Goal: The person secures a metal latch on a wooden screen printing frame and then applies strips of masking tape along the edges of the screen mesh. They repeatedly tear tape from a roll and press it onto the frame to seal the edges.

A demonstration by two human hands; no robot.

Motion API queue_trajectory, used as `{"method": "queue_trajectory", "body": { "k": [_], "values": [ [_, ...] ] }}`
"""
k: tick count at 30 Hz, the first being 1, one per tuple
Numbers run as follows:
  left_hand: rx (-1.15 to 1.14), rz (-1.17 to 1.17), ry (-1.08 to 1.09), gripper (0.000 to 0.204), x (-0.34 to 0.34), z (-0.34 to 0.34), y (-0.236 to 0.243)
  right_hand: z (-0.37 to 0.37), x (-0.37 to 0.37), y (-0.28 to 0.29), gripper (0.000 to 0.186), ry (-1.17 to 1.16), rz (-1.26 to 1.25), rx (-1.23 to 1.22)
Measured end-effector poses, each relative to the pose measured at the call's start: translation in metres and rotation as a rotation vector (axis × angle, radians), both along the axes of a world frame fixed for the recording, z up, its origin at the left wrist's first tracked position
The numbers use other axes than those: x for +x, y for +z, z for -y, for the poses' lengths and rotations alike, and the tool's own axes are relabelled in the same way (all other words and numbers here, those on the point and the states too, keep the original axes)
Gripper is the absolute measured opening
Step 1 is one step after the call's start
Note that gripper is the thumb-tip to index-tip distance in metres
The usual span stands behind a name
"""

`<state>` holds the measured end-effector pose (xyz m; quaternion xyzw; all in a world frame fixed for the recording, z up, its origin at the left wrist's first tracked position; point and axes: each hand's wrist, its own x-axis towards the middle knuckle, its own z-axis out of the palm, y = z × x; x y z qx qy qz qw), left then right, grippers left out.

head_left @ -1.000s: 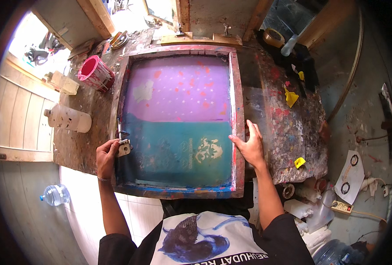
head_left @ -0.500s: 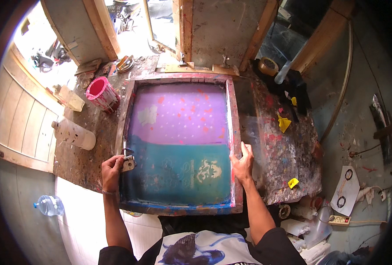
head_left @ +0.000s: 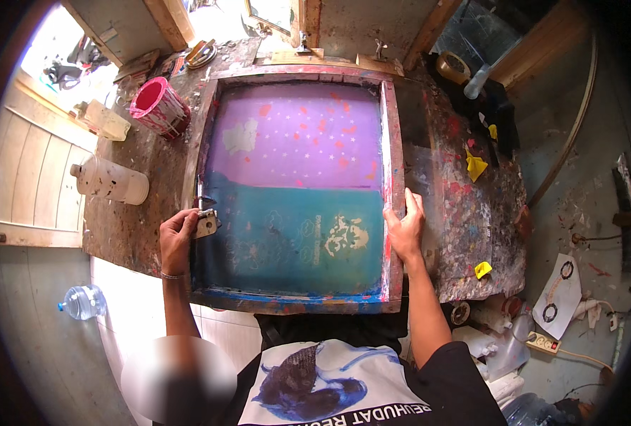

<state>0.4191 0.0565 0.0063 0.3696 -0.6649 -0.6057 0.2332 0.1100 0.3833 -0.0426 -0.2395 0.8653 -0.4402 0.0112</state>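
A wooden screen-printing frame (head_left: 393,142) lies on the paint-stained worktable (head_left: 464,220). Its mesh (head_left: 287,255) is purple with pale stars and red patches in the back half, teal with faint designs and a pale blotch in the front half. At the frame's left side, my left hand (head_left: 178,238) pinches a small metal clamp fitting (head_left: 207,224); whether that is attached to the frame I cannot tell. My right hand (head_left: 408,227) grips the right rail, thumb on the inner side and fingers along the outer side.
A pink paint bucket (head_left: 160,113) and plastic jugs (head_left: 113,181) stand at left. Yellow scraps (head_left: 476,165) and a tape roll (head_left: 454,69) lie at right. Hinge clamps (head_left: 302,44) sit behind the frame. A power strip (head_left: 542,343) and a water bottle (head_left: 82,303) are below.
The frame's near end has shifted slightly right on the table, both hands moving with it. Their grips look the same; the camera's view has also tilted a little.
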Motion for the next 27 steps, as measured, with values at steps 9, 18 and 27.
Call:
{"method": "queue_trajectory", "body": {
  "k": [9, 18, 27],
  "values": [
    [0.048, -0.001, 0.042, 0.025, -0.0006, -0.0011, 0.0028, -0.0008, -0.0030, 0.0057, 0.060, 0.016, -0.013, -0.015],
    [0.031, -0.022, 0.015, 0.025, -0.0014, -0.0050, 0.0012, -0.0035, -0.0033, 0.0053, 0.060, 0.022, -0.039, -0.027],
    [0.039, -0.003, 0.029, 0.025, -0.0003, -0.0035, -0.0022, -0.0037, -0.0063, 0.0025, 0.061, 0.030, 0.003, -0.047]
  ]
}}
